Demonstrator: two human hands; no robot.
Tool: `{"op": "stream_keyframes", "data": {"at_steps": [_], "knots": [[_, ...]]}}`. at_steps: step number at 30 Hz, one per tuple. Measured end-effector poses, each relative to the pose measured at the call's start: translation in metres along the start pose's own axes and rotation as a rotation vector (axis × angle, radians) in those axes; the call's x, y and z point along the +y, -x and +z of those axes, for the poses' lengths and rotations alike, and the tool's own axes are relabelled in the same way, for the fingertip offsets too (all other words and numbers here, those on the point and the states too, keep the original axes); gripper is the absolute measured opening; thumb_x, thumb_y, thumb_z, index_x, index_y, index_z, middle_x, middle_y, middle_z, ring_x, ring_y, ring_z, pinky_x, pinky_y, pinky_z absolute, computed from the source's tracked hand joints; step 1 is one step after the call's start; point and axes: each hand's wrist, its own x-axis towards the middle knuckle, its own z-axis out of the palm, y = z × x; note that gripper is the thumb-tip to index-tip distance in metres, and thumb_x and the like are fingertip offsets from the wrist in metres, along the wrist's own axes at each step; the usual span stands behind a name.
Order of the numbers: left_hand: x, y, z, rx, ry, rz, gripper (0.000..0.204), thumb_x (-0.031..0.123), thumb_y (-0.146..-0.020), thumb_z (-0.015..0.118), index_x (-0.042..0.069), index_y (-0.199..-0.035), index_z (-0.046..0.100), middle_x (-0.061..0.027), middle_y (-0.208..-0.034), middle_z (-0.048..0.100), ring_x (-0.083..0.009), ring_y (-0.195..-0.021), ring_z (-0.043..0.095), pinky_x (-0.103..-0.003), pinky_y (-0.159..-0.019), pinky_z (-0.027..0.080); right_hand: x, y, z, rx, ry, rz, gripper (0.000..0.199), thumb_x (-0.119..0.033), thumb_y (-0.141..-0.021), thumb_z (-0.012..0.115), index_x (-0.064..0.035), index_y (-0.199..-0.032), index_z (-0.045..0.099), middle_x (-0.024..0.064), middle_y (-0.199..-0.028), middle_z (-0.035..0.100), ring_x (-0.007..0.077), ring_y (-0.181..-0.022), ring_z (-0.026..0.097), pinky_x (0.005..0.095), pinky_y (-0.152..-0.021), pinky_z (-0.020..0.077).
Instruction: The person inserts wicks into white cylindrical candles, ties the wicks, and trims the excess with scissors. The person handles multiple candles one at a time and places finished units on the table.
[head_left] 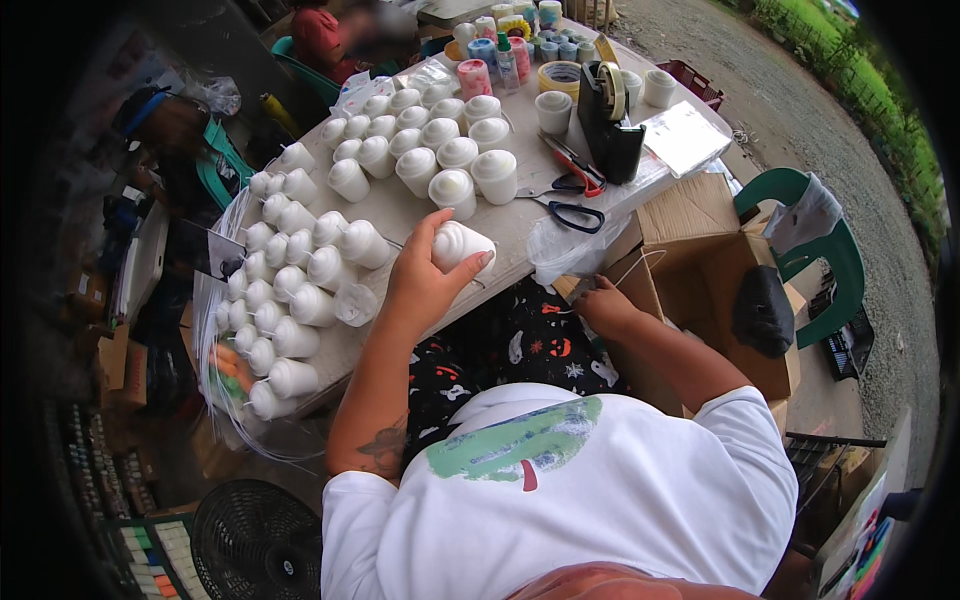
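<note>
My left hand is closed around a white cup-shaped piece with a swirled top, tilted above the table's near edge. My right hand is low beside the open cardboard box, its fingers curled at a small tan, wood-coloured thing; what they grip is hard to make out. Close to it lies a crumpled clear plastic bag. Several matching white pieces stand beyond my left hand. More of them lie tipped over in rows at the left.
Blue-handled scissors, red-handled cutters and a black tape dispenser sit on the table. A stack of clear plastic sheets is at the right corner. A green chair stands beyond the box. Other people are across the table.
</note>
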Motion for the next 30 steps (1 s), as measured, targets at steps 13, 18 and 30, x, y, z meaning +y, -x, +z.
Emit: {"op": "stream_keyframes", "data": {"at_steps": [13,18,30], "knots": [[0.030,0.013,0.044,0.250,-0.667,0.541,0.050,0.020,-0.076,0.076,0.009,-0.121,0.059,-0.0123,-0.108,0.057,-0.0307,-0.103,0.053,-0.040,-0.090,0.043,-0.045,0.092,-0.072,0.672,-0.937,-0.197,0.058,0.008,-0.088,0.046,-0.0055,-0.144,0.034,0.0093,-0.085,0.056,0.0202,-0.080,0.057,0.0303,-0.079,0.0473],[0.034,0.022,0.068,-0.067,-0.016,0.364,0.025,0.017,-0.081,0.072,0.004,-0.101,0.065,-0.0099,-0.092,0.060,-0.0259,-0.081,0.058,-0.035,-0.074,0.048,-0.047,0.093,-0.080,0.614,-0.873,-0.192,0.059,0.011,-0.080,0.050,-0.0042,-0.136,0.043,0.0117,-0.087,0.059,0.0247,-0.082,0.060,0.0340,-0.076,0.0484],[0.013,0.031,0.071,-0.070,-0.155,0.511,0.013,0.011,-0.086,0.066,0.002,-0.079,0.058,-0.0111,-0.075,0.058,-0.0309,-0.069,0.056,-0.034,-0.066,0.046,-0.043,0.080,-0.057,0.942,-0.851,-0.212,0.014,-0.001,-0.081,0.067,-0.0051,-0.094,0.062,0.0100,-0.085,0.065,0.0268,-0.077,0.063,0.0344,-0.067,0.0491]]}}
